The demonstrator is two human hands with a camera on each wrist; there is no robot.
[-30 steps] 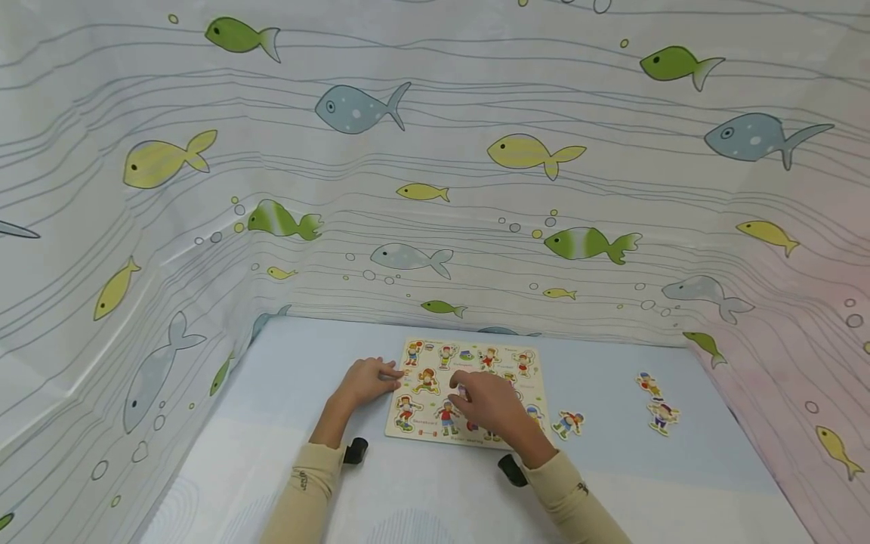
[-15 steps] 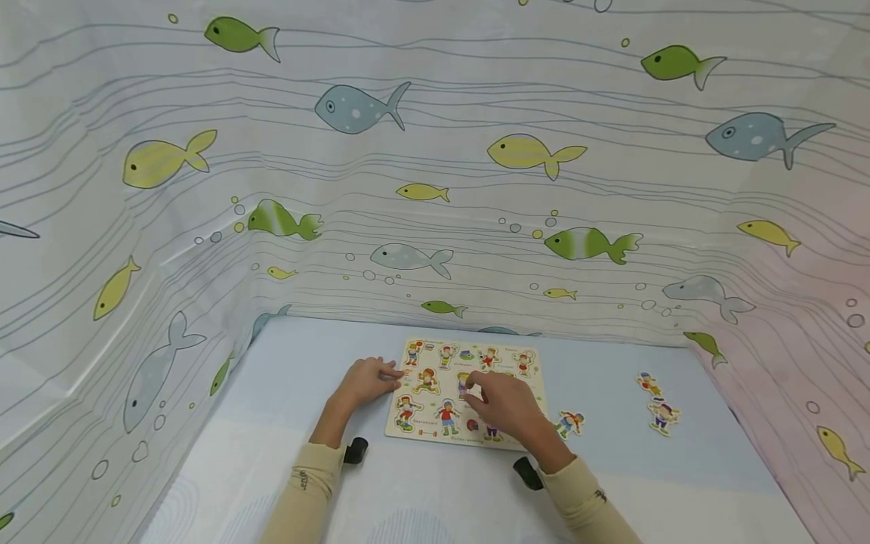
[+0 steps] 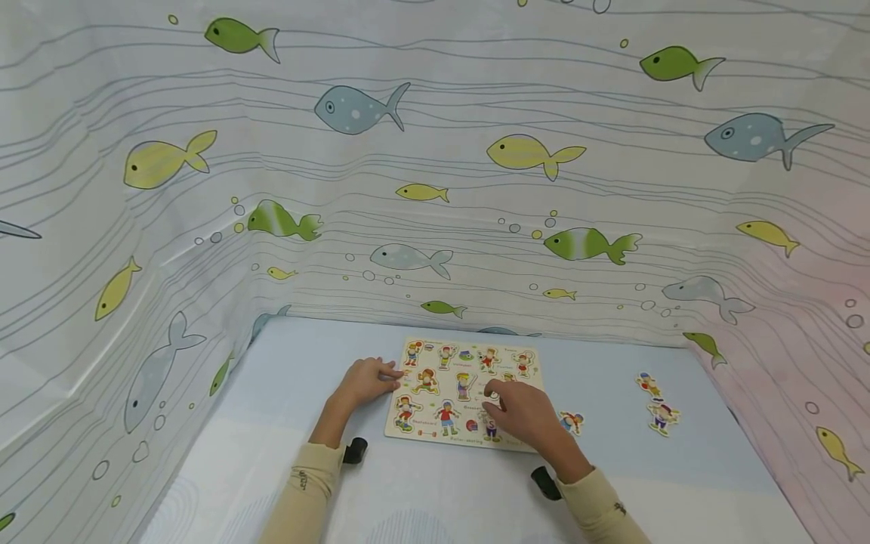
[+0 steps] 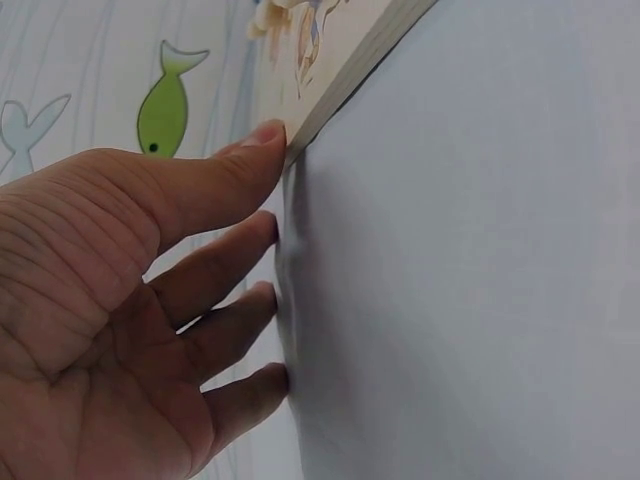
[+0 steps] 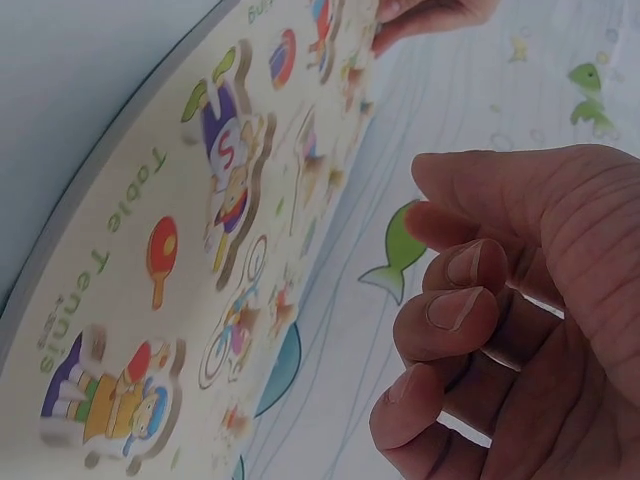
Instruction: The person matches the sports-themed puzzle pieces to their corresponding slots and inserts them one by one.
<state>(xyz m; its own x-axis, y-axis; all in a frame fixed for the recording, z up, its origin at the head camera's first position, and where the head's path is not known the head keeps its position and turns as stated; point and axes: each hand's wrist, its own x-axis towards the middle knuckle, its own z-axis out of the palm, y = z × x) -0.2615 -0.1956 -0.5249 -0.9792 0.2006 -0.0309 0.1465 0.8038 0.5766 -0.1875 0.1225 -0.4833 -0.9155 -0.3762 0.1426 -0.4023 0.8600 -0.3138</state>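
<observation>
A wooden sports puzzle board (image 3: 426, 410) lies on the table, with several child-figure pieces set on it. My left hand (image 3: 367, 381) is at its left edge. In the left wrist view, the left thumb (image 4: 245, 170) touches the board's edge and the other fingertips rest on the table. My right hand (image 3: 525, 412) hovers over the board's right part, fingers loosely curled with nothing in them, hiding some figures below. Beside it lies a baseball figure (image 3: 465, 386) in the board's middle. The right wrist view shows a table tennis figure (image 5: 120, 400) on the board.
Loose figure pieces lie right of the board: one piece (image 3: 572, 421) near the right hand, partly hidden by it, and farther right a blue-capped piece (image 3: 649, 384) above a purple-trousered piece (image 3: 662, 417). A fish-printed sheet (image 3: 476, 219) rises behind and at both sides.
My right hand has drawn away from the baseball figure toward the right, uncovering it and the figure marked S. The left hand has stayed at the board's left edge.
</observation>
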